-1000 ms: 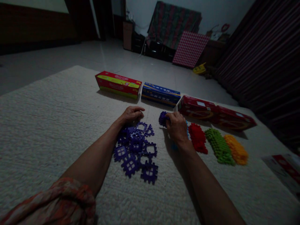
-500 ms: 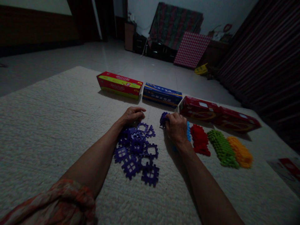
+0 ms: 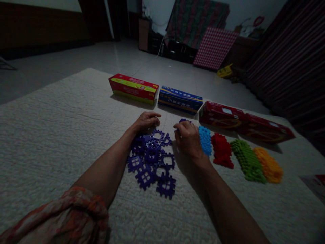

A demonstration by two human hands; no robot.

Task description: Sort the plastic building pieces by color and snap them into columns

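Note:
A loose pile of flat purple interlocking plastic tiles [image 3: 152,156], mostly squares with cut-out windows, lies between my forearms. At the far edge of the pile hovers my left hand [image 3: 147,121], its forefinger stretched out and nothing visible in it. My right hand [image 3: 188,137] is just in front of a small purple tile stack [image 3: 185,120], which it partly hides. Its fingers are loosely bent and apart, with no tile seen in them. To its right stand rows of stacked tiles: blue [image 3: 205,140], red [image 3: 221,150], green [image 3: 248,161] and orange [image 3: 267,165].
Along the far side of the quilted mat [image 3: 63,135] stand a red-yellow box [image 3: 134,88], a blue box [image 3: 180,99] and dark red boxes [image 3: 243,122]. Beyond lies a tiled floor [image 3: 122,56] with cloth-covered furniture [image 3: 198,23]. A striped curtain [image 3: 291,57] hangs at the right.
My right hand has come off the purple stack and shifted slightly left and nearer me, uncovering the blue row. The left hand stays near the pile. The view has tilted slightly.

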